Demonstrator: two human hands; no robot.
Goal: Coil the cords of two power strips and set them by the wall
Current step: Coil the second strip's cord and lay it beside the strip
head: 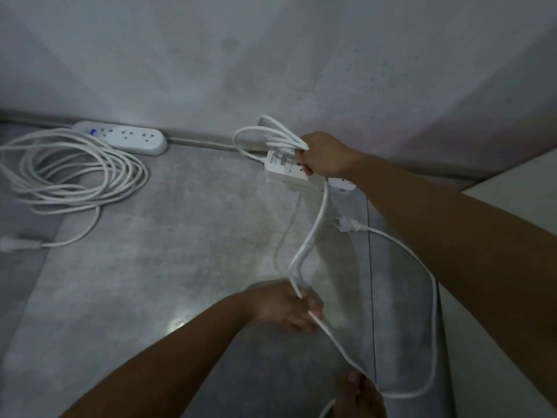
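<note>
Cord [313,233] runs between grips: right grip [325,156] clutches loops and power strip [282,166], left grip [287,306] pinches slack nearby.

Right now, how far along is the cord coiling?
Done: the first strip sits at the wall, its coiled cord beside it. In hand: the right hand holds a few loops against the second strip; the left hand grips the loose cord feeding them. Left: a long run of that cord on the floor, out to the plug, then setting this strip by the wall.
</note>
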